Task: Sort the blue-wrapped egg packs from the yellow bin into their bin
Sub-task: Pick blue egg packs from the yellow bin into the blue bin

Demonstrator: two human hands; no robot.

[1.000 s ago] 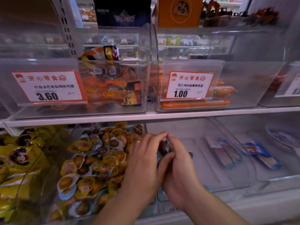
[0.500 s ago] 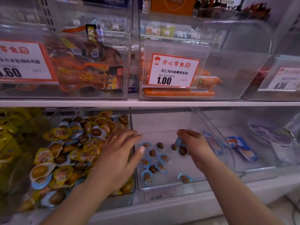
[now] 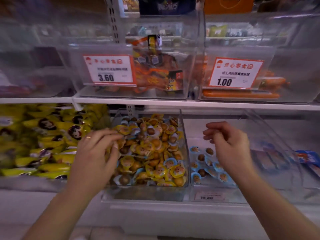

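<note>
Far left, lower shelf (image 3: 52, 100): yellow snack bags (image 3: 39, 141), heaped, not part of the sort.

Left hand (image 3: 97, 153): at left edge of yellow bin (image 3: 184, 149), fingers curled down into the pile, apparently pinching a yellow-edged pack; exact grip blurred, so contents of the pinch not certain. Ring on one finger.

Yellow bin: clear-walled, filled mostly with yellow egg packs (image 3: 155, 146); blue-wrapped egg packs (image 3: 170, 162) scattered among them, several showing toward front and right of the heap, others at the back. Round, no long axis to speak of.

Blue bin (image 3: 195, 181): touching the yellow bin on its right; a thin layer of blue packs already on its floor.

Right hand (image 3: 228, 144): hovering above the blue bin, fingers loosely curled, nothing visibly held.

Key relation: remaining blue packs lie right of the left hand and left of the right hand; front-right ones probably nearer the right hand, back-left ones nearer the left.

Upper shelf: clear bins with price cards, 3.60 (image 3: 108, 69) and 1.00 (image 3: 234, 73).
</note>
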